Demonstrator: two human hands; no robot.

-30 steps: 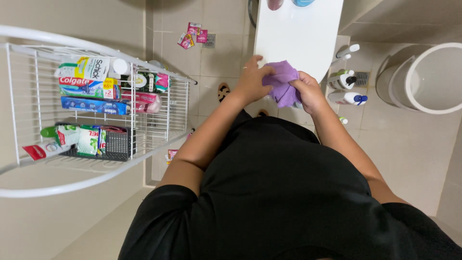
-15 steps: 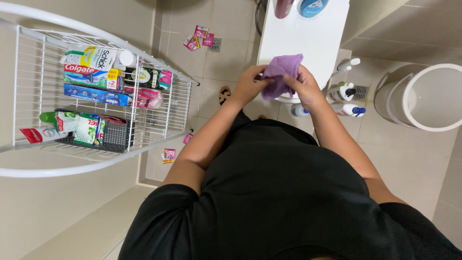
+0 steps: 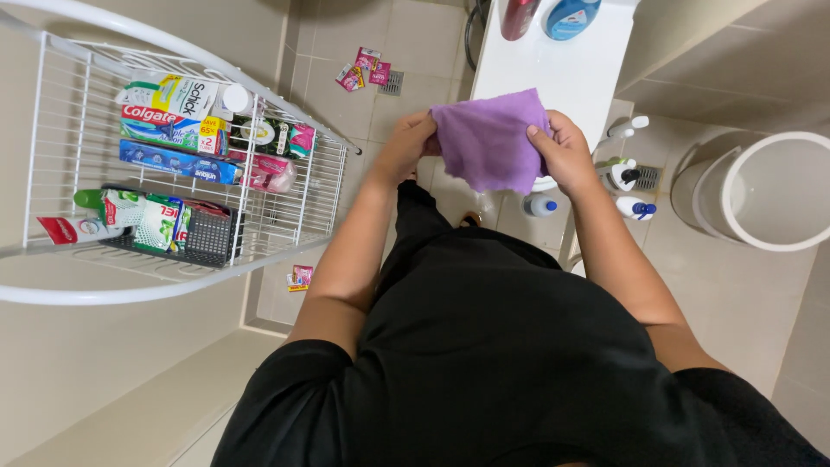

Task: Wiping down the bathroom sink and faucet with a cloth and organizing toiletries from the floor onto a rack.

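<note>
Both hands hold a purple cloth (image 3: 491, 138) up in the upper middle of the frame, just over the near edge of a white surface (image 3: 553, 60). The left hand (image 3: 406, 143) pinches the cloth's left edge, its grip closed on the fabric with the fingers curled behind it. The right hand (image 3: 566, 154) clamps the right edge, thumb on the front of the cloth and the other fingers hidden behind. The cloth hangs spread between the two hands, its lower corner drooping toward the middle of the frame.

At the top edge of the frame, on the far end of the surface, stand a red bottle (image 3: 519, 15) and a blue bottle (image 3: 566, 15), close together. Below and right of the right hand, on the tiled floor (image 3: 752, 303), a few white spray bottles (image 3: 624, 173) stand in a cluster. At the right of the frame is a round white bin (image 3: 761, 195).

On the left of the frame a white wire rack (image 3: 285, 199) holds toothpaste boxes (image 3: 169, 138) and other packets, with a small black basket (image 3: 207, 235) at its lower edge. Small pink sachets (image 3: 363, 69) lie on the floor near a drain (image 3: 393, 82) at the upper middle. The person's black shirt (image 3: 493, 363) fills the lower part of the frame.
</note>
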